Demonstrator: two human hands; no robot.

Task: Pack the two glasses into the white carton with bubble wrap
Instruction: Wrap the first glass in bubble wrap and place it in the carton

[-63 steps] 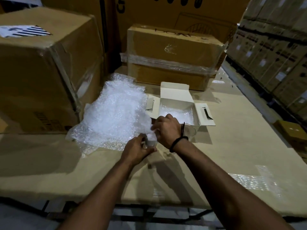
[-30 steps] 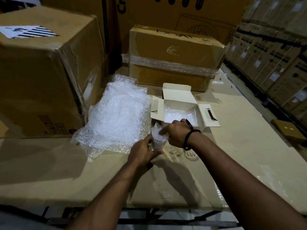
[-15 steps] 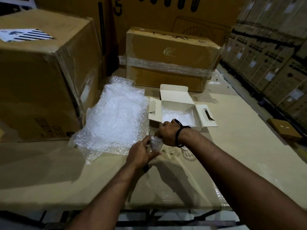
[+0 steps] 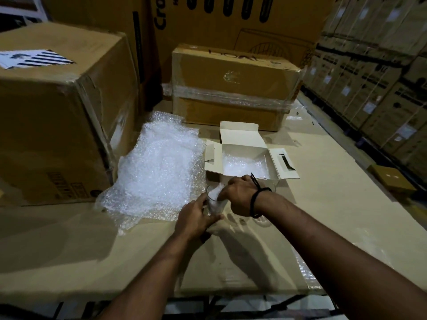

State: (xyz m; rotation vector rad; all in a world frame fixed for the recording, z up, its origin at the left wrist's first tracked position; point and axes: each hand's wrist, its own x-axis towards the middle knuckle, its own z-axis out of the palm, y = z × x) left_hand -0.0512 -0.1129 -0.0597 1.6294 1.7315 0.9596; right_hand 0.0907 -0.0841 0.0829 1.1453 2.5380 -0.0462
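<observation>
The left hand [image 4: 196,219] is gripping the glass [image 4: 214,207] steady, six o'clock of the white carton [image 4: 245,150], while the right hand [image 4: 240,196] is pinching a bubble wrap wad [image 4: 217,192] into it.

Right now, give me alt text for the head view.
Left hand grips a glass on the cardboard surface while the right hand pushes bubble wrap into it; the open white carton sits just beyond.

Single feed on my end: head cam, wide-angle, facing forward and down. Both forearms run up from the bottom edge. The left hand [image 4: 196,219] and right hand [image 4: 240,197] meet at the glass [image 4: 213,205] mid-frame, close in. The white carton [image 4: 242,144] sits just beyond the hands, bubble wrap [image 4: 157,172] to their left, brown boxes [image 4: 233,88] further beyond.
</observation>
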